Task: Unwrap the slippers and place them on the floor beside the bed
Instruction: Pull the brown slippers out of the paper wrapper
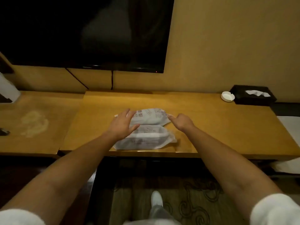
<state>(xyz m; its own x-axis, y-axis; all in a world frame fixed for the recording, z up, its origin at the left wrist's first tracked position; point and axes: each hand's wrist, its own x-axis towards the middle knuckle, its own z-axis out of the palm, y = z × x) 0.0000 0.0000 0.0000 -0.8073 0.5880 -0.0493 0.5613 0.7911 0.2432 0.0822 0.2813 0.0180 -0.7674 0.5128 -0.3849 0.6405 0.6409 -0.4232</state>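
Observation:
Two white plastic-wrapped slipper packs lie on the wooden desk [211,127]. The far pack [150,117] sits behind the near pack [146,138], which lies close to the desk's front edge. My left hand [122,124] hovers with fingers spread over the left end of the far pack, partly covering both packs. My right hand [182,121] is at the far pack's right end, its fingers curled and the fingertips pinching or touching the wrapper's edge. Neither pack is lifted.
A dark television [84,33] hangs on the wall above the desk. A white ashtray [227,96] and a black tissue box [253,95] stand at the back right. A lower desk section [32,124] adjoins on the left. Patterned carpet [186,200] and my foot show below.

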